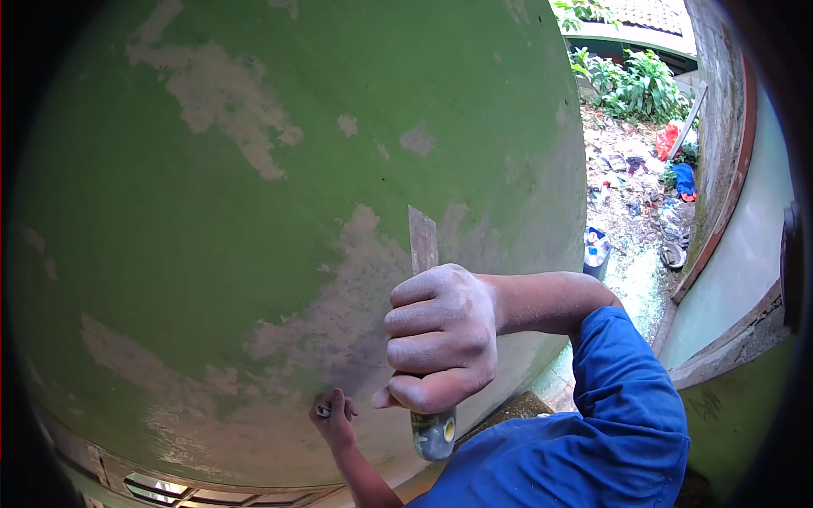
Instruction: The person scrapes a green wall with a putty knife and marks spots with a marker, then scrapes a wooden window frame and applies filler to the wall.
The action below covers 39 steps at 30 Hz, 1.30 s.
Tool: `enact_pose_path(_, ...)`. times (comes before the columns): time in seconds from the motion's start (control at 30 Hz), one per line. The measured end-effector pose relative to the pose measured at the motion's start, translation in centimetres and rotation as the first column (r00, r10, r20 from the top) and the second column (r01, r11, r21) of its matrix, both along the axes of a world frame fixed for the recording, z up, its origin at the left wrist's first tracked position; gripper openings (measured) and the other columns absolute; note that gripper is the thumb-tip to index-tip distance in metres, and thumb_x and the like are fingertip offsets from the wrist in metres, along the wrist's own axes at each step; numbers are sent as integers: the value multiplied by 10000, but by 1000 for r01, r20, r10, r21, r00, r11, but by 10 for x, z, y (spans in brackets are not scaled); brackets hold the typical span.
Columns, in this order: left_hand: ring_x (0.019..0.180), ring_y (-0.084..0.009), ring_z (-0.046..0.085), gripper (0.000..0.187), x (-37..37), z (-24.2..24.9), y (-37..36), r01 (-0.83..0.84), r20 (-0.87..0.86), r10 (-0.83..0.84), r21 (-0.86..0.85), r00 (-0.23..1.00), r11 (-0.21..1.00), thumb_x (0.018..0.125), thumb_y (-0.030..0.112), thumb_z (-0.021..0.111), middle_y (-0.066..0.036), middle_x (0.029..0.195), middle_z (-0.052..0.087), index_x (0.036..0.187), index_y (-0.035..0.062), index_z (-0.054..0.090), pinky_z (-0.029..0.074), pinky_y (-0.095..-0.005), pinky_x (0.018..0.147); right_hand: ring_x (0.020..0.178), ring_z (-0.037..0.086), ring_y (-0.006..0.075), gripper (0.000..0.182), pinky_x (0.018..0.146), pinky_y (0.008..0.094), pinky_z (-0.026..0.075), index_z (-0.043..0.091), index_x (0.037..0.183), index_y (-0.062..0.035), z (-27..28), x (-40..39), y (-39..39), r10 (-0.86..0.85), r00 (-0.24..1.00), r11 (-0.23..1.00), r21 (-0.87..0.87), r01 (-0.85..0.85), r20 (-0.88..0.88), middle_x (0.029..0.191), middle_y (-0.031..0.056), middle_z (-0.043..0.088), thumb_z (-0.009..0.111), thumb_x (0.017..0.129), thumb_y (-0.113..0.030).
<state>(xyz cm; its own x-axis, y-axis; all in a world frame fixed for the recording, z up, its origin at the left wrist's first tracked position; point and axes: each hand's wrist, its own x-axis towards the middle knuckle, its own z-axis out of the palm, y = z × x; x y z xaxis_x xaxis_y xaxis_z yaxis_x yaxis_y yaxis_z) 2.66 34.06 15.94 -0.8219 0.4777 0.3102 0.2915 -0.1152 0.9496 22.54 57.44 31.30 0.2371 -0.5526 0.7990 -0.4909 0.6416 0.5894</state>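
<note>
My right hand (445,334), dusted with white powder, is closed in a fist around a scraper (434,438). Its narrow, worn metal blade (423,241) points up past my knuckles, and the dark handle with a yellow-rimmed hole sticks out below. Behind it stands a green wall (254,254) with patches of bare, pale plaster. Lower down and further left, my left hand (337,416) is near the wall with its fingers curled. A small, light, round-ended thing shows between those fingers; its kind is too small to tell.
Window or vent framing (237,495) runs along the bottom left. Past the wall's right edge, a bucket (597,251) with things in it stands by littered ground (631,182). Green plants (648,85) grow beyond. Another pale wall (737,245) rises at the right.
</note>
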Motion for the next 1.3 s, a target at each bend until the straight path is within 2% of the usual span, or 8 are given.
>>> enact_pose_path(0.4, 404, -91, 442, 260, -2, -6, -1, -75, 36, 74, 22, 997, 997, 855, 164, 662, -37, 563, 530, 677, 46, 514, 279, -223, 395, 414, 311, 96, 290, 382, 259, 196, 443, 652, -85, 16, 2, 31, -82, 995, 995, 50, 85, -53, 548, -45, 285, 692, 795, -127)
enact_pose_path(0.53, 411, -99, 449, 227, -5, -12, -2, -94, 78, 89, 66, 993, 993, 857, 169, 661, -60, 618, 565, 734, 40, 519, 305, -230, 399, 399, 340, 130, 303, 368, 280, 220, 420, 591, -102, 27, -12, 74, -91, 993, 986, -147, 79, -75, 537, -32, 312, 653, 778, -49)
enact_pose_path(0.73, 412, -107, 449, 204, -5, -13, -3, -68, 90, 60, 91, 994, 993, 864, 161, 651, -67, 636, 574, 773, 31, 522, 340, -251, 403, 399, 312, 116, 318, 371, 283, 206, 391, 591, -99, 16, 5, 23, -23, 1000, 996, 88, 23, 1, 537, -29, 255, 661, 750, -44)
enact_pose_path(0.87, 412, -109, 450, 199, -13, -22, -9, -46, 110, 37, 83, 993, 995, 865, 156, 648, -64, 626, 564, 771, 34, 522, 343, -250, 404, 448, 426, 141, 237, 393, 312, 309, 445, 608, -118, 24, -6, 74, -114, 992, 982, -143, 120, 45, 564, -9, 359, 659, 708, -126)
enact_pose_path(1.03, 408, -111, 448, 206, -2, -10, -1, -144, 66, 141, 48, 988, 988, 861, 157, 653, -71, 630, 565, 764, 38, 516, 345, -251, 401, 435, 349, 107, 238, 396, 274, 217, 422, 591, -76, 12, 14, 14, 23, 995, 985, 165, -40, 99, 551, -35, 276, 595, 754, -91)
enact_pose_path(1.2, 401, -115, 440, 218, -7, -14, -3, -64, 127, 48, 121, 991, 991, 854, 167, 665, -81, 641, 567, 771, 33, 515, 346, -259, 392, 425, 429, 134, 250, 372, 314, 316, 445, 599, -126, 29, -7, 83, -266, 964, 947, -184, 265, 17, 534, -22, 380, 644, 742, -80)
enact_pose_path(1.27, 401, -116, 439, 220, -13, -18, -6, -51, 120, 38, 104, 992, 993, 855, 170, 665, -83, 642, 566, 773, 34, 513, 346, -260, 392, 366, 318, 133, 297, 343, 300, 215, 406, 576, -101, 27, -10, 69, -13, 996, 995, -104, 4, -84, 491, -30, 293, 651, 712, -4)
enact_pose_path(1.3, 402, -117, 438, 223, -14, -19, -6, -41, 117, 31, 82, 993, 996, 855, 174, 666, -85, 643, 565, 775, 35, 511, 347, -262, 393, 378, 318, 126, 301, 352, 294, 213, 409, 575, -101, 25, -2, 54, -14, 999, 1000, -27, 13, -29, 505, -31, 289, 651, 729, -10)
